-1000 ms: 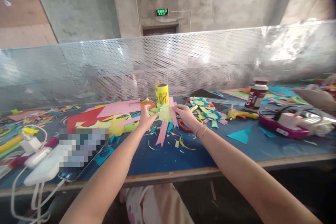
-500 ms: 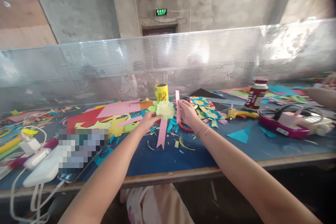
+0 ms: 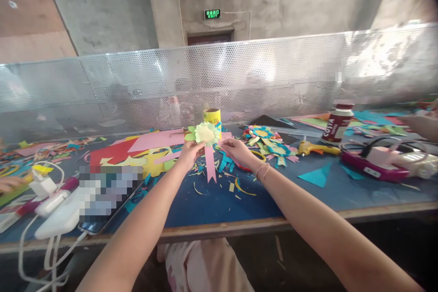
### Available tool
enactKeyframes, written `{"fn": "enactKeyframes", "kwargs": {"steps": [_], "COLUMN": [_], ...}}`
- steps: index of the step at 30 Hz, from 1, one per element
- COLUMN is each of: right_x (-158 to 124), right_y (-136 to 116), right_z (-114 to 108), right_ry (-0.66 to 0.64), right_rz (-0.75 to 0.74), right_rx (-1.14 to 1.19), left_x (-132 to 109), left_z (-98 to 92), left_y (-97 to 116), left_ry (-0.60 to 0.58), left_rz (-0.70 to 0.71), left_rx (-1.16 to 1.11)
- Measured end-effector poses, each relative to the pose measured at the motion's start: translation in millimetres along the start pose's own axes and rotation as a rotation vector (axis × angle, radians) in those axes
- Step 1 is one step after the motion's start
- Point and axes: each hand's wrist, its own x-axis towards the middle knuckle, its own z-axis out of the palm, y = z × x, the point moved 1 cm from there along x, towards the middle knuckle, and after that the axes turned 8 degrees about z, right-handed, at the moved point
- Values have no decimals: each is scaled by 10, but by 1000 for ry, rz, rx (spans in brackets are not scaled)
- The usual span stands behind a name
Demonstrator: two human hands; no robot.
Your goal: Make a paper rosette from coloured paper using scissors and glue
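My left hand [image 3: 192, 153] pinches the edge of a pale yellow-green paper rosette [image 3: 207, 133], held up above the table. From the rosette hangs a pink paper tail [image 3: 211, 166] with a notched end. My right hand [image 3: 237, 149] is closed just right of the rosette, its fingers on a pink paper strip [image 3: 226, 135] that is mostly hidden. Behind the rosette stands a yellow tape roll [image 3: 212, 116]. To the right of my right hand lie several finished-looking paper rosettes [image 3: 260, 132] in blue, yellow and pink.
A yellow glue gun [image 3: 316, 148], a Costa bottle [image 3: 338, 123] and a purple power strip [image 3: 372, 166] lie right. Left are a phone [image 3: 112, 200], a white power bank [image 3: 63, 216] and red paper [image 3: 112, 151]. Other people's hands show at left [image 3: 12, 185] and right [image 3: 422, 128]. A perforated metal screen [image 3: 137, 86] stands behind.
The rosette has moved up and slightly left in my left hand. My right hand has moved left toward it, and the pink strip no longer stands upright. Another person's hand has appeared at the left edge.
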Motion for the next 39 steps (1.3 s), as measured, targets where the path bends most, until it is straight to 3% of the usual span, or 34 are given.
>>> {"fn": "enactKeyframes", "kwargs": {"steps": [22,32,39], "right_x": [-29,5,-31], "right_y": [-47,33,-18], "right_z": [162,234,239], "right_ry": [-86,-157,-156], "right_rz": [-171,-49,-71], "right_rx": [-12,137,161], "left_x": [-9,-1,8], "left_z": [51,81,77], "left_y": [-20,-3,3], "left_ry": [50,76,49], "left_rz": [27,40,67], "left_rx": [18,35,20]}}
